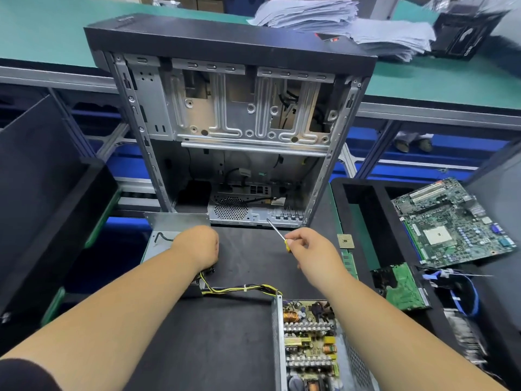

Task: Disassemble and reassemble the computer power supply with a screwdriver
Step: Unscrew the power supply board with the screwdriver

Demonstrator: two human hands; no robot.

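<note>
The opened power supply [310, 345] lies at the bottom right of the black mat, its circuit board with coils and heat sinks exposed. A bundle of yellow and black wires [242, 289] runs from it toward the left. Its grey metal cover [160, 241] lies at the mat's left, and my left hand [197, 246] rests on the cover's right part with fingers curled down and hidden. My right hand [307, 249] pinches a yellow-handled screwdriver [277, 234] whose tip points up and left toward the case.
An empty computer case [234, 131] stands open behind the mat. To the right, a motherboard [451, 221], a green drive board [403, 286], a CPU chip [345, 240] and a RAM stick [349, 263] lie around a black foam tray [363, 210]. Papers [338, 21] pile on the far green bench.
</note>
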